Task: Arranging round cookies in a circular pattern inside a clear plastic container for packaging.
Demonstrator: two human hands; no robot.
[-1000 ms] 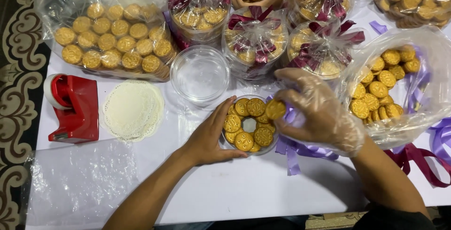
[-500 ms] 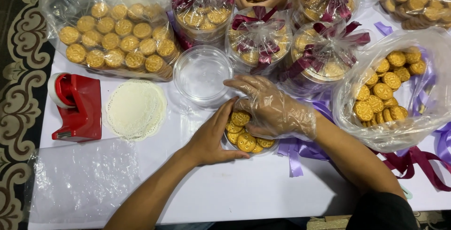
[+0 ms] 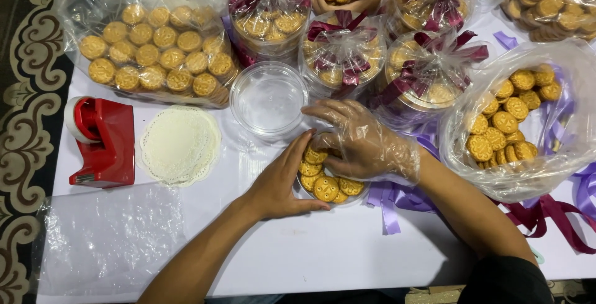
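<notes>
Cookies (image 3: pixel 326 187) in a round clear tub (image 3: pixel 359 196), worked by two hands.

Cookies fill the tub, which sits between the two hands on the white table (image 3: pixel 323 254); the bare left hand (image 3: pixel 282 183) cups its near-left rim, fingers together and curved against it. The right hand (image 3: pixel 363 146), in a clear plastic glove, lies spread over the cookies, fingertips pressing down on them. Just beyond the hands stands an empty clear tub (image 3: pixel 268 99); left of the left hand lie a paper doily (image 3: pixel 180 146) and a red tape dispenser (image 3: pixel 102 141).

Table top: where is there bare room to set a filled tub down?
Bare white table lies along the near edge, between the clear plastic sheet and the purple ribbons. The far side is packed with cookie bags and wrapped tubs.
</notes>
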